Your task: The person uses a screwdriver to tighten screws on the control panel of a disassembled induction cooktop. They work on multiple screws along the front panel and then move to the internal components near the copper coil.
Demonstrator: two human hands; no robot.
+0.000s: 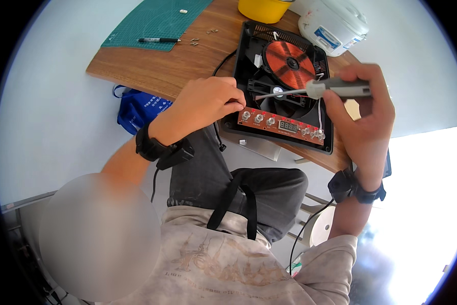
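On the wooden surface [137, 66] lies an open black housing [248, 61]; the right hand [365, 117] has its grip wrapped around a screwdriver [317, 90] above it. The left hand [203, 104], fingers bunched, meets the circuit board [281, 124]; whether its grip holds anything, I cannot tell.

- Screwdriver handle [348, 91], two o'clock: partly hidden by right fingers [358, 71].
- Left fingers [232, 95], twelve o'clock: grip unclear.
- Yellow container [264, 11], twelve o'clock, and green mat [152, 23], eleven: cut off above.
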